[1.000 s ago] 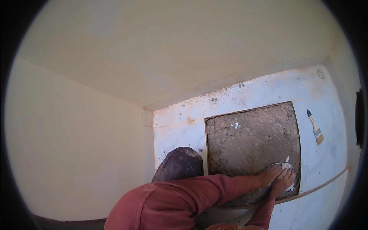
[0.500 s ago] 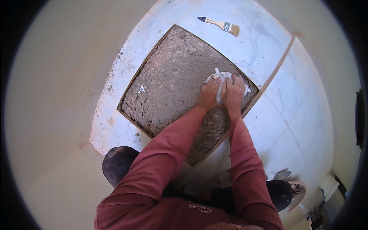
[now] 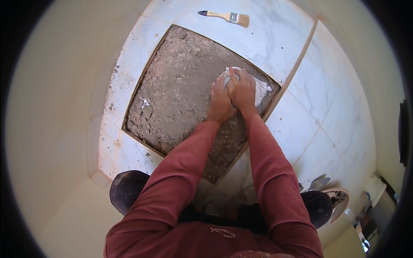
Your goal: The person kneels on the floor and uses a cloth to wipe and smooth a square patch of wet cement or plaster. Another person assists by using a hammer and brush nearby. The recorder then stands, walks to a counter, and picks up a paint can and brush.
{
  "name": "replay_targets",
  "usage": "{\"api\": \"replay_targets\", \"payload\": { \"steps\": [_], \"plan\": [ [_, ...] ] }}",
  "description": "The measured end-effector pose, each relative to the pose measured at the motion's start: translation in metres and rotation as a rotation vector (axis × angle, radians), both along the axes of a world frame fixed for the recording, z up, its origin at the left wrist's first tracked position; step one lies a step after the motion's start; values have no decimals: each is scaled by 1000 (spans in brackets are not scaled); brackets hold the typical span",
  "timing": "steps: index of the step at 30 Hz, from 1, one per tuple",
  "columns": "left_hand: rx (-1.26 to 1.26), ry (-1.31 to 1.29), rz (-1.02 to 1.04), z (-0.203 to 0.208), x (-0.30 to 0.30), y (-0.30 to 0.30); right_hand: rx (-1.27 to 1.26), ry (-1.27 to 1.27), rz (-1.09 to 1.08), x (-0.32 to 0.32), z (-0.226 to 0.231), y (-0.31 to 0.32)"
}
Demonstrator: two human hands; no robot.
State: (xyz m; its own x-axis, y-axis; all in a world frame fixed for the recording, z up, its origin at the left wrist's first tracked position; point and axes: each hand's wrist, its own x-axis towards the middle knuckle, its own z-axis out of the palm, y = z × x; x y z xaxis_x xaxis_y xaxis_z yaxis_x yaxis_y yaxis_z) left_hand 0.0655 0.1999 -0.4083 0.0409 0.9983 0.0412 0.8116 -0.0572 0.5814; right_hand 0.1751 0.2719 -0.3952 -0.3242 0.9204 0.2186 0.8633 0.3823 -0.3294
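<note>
A crumpled white cloth or thin bag (image 3: 261, 89) lies on rough grey-brown mortar (image 3: 180, 92) in a square recess in the floor, near its right corner. My left hand (image 3: 220, 102) is on its left part, fingers curved over it. Beside it, touching, my right hand (image 3: 242, 91) presses the cloth's top, its fingers close together and bent over the far side. Whatever is inside or under the cloth is hidden by my hands. A thin wooden-looking edge (image 3: 271, 103) borders the recess on the right.
Beyond the recess, a flat paintbrush (image 3: 228, 18) rests on white marbled tiles (image 3: 292, 133). A small white scrap (image 3: 145, 103) sits on the mortar at left. By my right knee are a grey trowel-like blade (image 3: 319, 183) and a round container (image 3: 343, 202). Walls rise on both sides.
My right hand has shifted slightly left across the cloth, closer to my left hand, and more of the cloth's right side shows. The whole view has shifted a little.
</note>
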Motion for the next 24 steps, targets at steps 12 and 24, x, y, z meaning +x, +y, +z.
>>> {"api": "replay_targets", "payload": {
  "steps": [12,24],
  "plan": [
    [-100,311,-92,-21,7,16,52,75,-34,12,-9,0],
    [57,136,-78,-10,5,13,1,-23,-261,40,19,-42]
  ]
}}
